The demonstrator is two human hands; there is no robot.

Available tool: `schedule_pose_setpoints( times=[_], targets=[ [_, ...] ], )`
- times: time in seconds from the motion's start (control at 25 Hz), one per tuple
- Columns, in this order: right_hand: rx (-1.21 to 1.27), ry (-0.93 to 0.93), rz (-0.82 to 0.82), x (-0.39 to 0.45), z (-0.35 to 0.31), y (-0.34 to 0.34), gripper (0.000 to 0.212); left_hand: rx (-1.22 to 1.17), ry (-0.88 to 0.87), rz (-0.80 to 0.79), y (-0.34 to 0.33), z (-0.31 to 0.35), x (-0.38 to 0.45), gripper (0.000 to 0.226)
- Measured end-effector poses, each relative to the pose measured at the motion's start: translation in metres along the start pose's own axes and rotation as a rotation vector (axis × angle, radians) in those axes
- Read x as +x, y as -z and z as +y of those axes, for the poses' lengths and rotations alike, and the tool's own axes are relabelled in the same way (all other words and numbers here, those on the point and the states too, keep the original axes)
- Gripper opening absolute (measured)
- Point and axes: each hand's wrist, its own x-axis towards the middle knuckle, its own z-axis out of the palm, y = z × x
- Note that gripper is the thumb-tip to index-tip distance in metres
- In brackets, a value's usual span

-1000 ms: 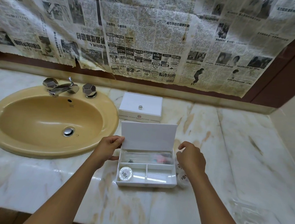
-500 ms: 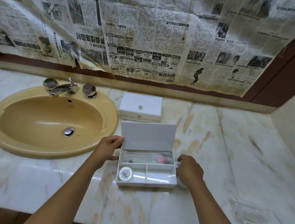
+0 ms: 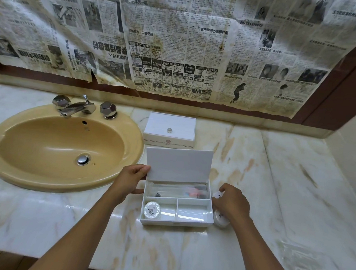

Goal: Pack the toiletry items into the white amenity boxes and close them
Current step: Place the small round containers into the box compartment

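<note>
since a second ago, the right hand (image 3: 232, 202) has dropped from beside the open box's back corner to the counter at the box's right wall, where its fingers now curl over small items. nearest the viewer, a crumpled clear wrapper (image 3: 299, 261) lies on the marble counter (image 3: 79, 223) to the right. next comes the open box (image 3: 177, 208), white with three compartments: a round white container (image 3: 152, 210) sits in the front left one, the front right one looks empty, and clear-wrapped items (image 3: 178, 191) fill the long back one. just right of the box, the right hand closes around a small white packet (image 3: 218, 194) while a round jar (image 3: 220, 219) sits under its heel; how firm the grip is cannot be told. the left hand (image 3: 131, 182) pinches the raised lid (image 3: 178, 165) at its left edge, thumb and fingers closed on it, holding it upright. to do this step well, the lid should stay fully propped while the right hand lifts one item clear of the wall and sets it flat in the empty compartment. farther back, a closed white box (image 3: 170, 130) rests beside the yellow sink (image 3: 60, 146), below a newspaper-covered wall (image 3: 181, 38).
</note>
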Motion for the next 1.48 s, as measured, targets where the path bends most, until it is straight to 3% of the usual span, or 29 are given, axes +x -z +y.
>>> schedule_pose_setpoints(
  times=[0.2, 0.36, 0.76, 1.48],
  targets=[
    [0.043, 0.02, 0.113, -0.003, -0.02, 0.028, 0.043, 0.0, 0.001, 0.0, 0.0, 0.0, 0.0, 0.027],
    [0.122, 0.121, 0.161, -0.017, -0.05, 0.043, 0.041, -0.005, 0.002, 0.0, 0.0, -0.001, 0.001, 0.026],
    [0.024, 0.469, -0.086, -0.079, -0.11, -0.015, 0.037, -0.006, -0.008, 0.01, -0.002, 0.001, -0.002, 0.025],
    [-0.054, 0.589, -0.123, -0.093, -0.114, -0.042, 0.029, -0.004, -0.008, 0.004, 0.0, 0.0, -0.001, 0.028]
  ],
)
